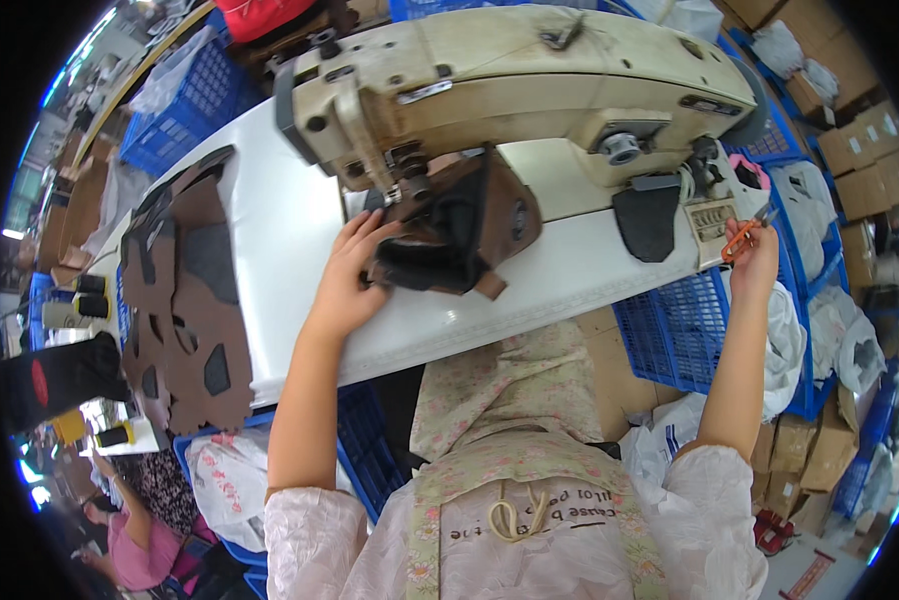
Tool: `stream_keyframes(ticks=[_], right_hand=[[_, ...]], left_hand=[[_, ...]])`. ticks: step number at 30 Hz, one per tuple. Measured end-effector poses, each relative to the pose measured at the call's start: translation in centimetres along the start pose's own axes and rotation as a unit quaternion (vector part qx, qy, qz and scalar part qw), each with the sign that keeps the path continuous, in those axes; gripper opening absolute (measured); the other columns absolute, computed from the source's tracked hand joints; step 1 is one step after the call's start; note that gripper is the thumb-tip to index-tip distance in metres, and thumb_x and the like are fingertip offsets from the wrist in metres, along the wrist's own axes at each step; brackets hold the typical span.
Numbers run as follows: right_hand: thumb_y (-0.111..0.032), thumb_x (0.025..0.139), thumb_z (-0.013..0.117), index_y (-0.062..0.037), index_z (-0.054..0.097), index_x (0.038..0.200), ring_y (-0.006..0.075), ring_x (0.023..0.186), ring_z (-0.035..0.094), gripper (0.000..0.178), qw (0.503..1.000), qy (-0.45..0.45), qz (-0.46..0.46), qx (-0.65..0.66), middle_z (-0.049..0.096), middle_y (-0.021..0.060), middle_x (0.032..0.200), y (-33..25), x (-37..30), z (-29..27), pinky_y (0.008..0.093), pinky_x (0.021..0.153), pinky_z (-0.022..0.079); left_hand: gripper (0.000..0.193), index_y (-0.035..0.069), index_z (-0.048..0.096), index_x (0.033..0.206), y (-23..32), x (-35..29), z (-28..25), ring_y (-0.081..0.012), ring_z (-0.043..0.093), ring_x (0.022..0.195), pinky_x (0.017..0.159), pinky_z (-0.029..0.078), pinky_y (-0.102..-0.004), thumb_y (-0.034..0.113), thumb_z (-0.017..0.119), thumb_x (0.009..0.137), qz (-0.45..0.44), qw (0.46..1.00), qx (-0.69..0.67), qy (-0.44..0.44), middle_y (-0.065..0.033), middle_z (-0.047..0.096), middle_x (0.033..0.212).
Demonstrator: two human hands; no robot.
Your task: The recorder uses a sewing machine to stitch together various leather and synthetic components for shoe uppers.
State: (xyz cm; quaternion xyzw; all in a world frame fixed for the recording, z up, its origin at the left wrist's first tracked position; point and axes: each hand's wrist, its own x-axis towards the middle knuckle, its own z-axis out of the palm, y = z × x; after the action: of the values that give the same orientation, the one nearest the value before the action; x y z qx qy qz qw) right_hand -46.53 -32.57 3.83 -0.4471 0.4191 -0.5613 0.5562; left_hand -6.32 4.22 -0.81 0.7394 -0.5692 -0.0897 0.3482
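A cream sewing machine stands across the white table. Under its needle area sits a brown leather piece with a black lining, shaped like a shoe upper or small pouch. Against its left side rests my left hand, fingers bent round the edge near the presser foot; the hidden fingertips seem to grip it. At the table's right end, my right hand is closed on small orange-handled scissors, their blades pointing up and away. A dark flat piece lies between the machine base and my right hand.
Brown and black cut leather pieces hang over the table's left end. Blue crates stand below the right edge, and another blue crate is at the far left. Another person sits at the lower left. Cardboard boxes are stacked at right.
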Motion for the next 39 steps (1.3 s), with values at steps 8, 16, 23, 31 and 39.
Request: stream_keyframes(ticks=[8,16,23,31,39], right_hand=[[-0.002,0.081,0.069,-0.0074,0.064,0.097,0.0057,0.067,0.056,0.018,0.907,-0.413,-0.037,-0.076,0.062,-0.0015,0.083,-3.8,-17.8,17.4,0.0202,0.059,0.046],[-0.025,0.087,0.063,0.0176,0.031,0.139,0.0355,0.072,0.068,0.074,0.698,-0.479,-0.258,-0.465,0.067,0.0203,0.078,-5.7,-25.7,29.5,0.0429,0.064,0.053],[-0.035,0.087,0.066,0.0194,0.023,0.141,0.0366,0.069,0.068,0.088,0.726,-0.404,-0.234,-0.505,0.067,0.02,0.077,-4.0,-27.9,30.7,0.0406,0.062,0.055],[-0.042,0.092,0.064,0.0113,0.026,0.144,0.024,0.082,0.065,0.084,0.871,-0.378,-0.194,-0.245,0.065,0.016,0.1,-1.4,-27.4,31.4,0.032,0.074,0.051],[-0.025,0.082,0.064,-0.0037,0.069,0.087,0.0247,0.071,0.065,0.022,0.79,-0.482,-0.22,-0.309,0.064,0.0123,0.071,-3.0,-25.2,29.5,0.0365,0.066,0.051]], left_hand=[[0.07,0.009,0.061,0.128,0.9,0.0,-0.1,-0.0396,0.036,0.138,0.114,0.03,-0.0447,-0.003,0.053,0.06,-0.028,0.997,-0.076,0.016,-0.0214,0.052,0.14],[0.059,0.005,0.064,0.118,-0.4,-0.4,1.1,-0.0364,0.045,0.13,0.108,0.039,-0.0416,-0.006,0.054,0.062,-0.038,0.982,-0.176,0.058,-0.0107,0.062,0.126],[0.053,0.005,0.066,0.112,-1.2,0.1,2.0,-0.036,0.046,0.127,0.106,0.04,-0.0413,-0.006,0.055,0.061,-0.012,0.978,-0.196,0.072,-0.009,0.064,0.122],[0.062,0.008,0.065,0.12,-0.3,-0.6,0.8,-0.0364,0.043,0.132,0.11,0.036,-0.0442,-0.006,0.055,0.06,-0.033,0.977,-0.202,0.055,-0.0114,0.06,0.132],[0.064,0.009,0.065,0.123,-0.5,-0.6,0.4,-0.0364,0.042,0.134,0.111,0.036,-0.0427,-0.006,0.054,0.062,-0.031,0.99,-0.136,0.036,-0.0152,0.058,0.134]])
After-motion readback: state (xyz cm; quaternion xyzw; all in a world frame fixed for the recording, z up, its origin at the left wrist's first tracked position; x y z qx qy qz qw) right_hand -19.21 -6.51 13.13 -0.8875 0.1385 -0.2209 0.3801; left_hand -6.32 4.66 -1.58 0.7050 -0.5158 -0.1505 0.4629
